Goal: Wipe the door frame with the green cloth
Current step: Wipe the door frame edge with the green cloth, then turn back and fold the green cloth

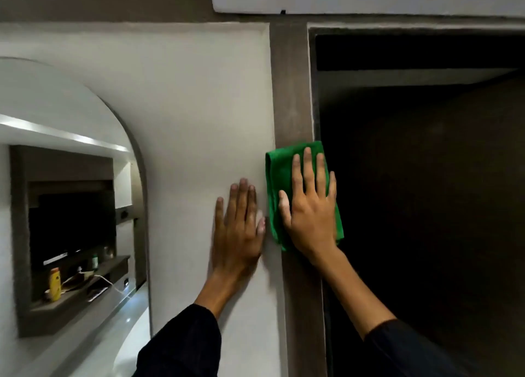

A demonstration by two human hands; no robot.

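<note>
Two bare hands without rings or watches, long dark sleeves ending above both wrists.

Bare door frame above the hands, dark open doorway right, wall left

A: Where is the right hand?
B: Flat on the cloth, fingers spread, pressing it against the brown door frame beside the dark doorway.

A: And the left hand?
B: Palm flat on the white wall, just beside the frame, its thumb close to the cloth's edge.

A: Anything else?
B: An arched mirror far left; in it, a yellow bottle on a shelf.
</note>
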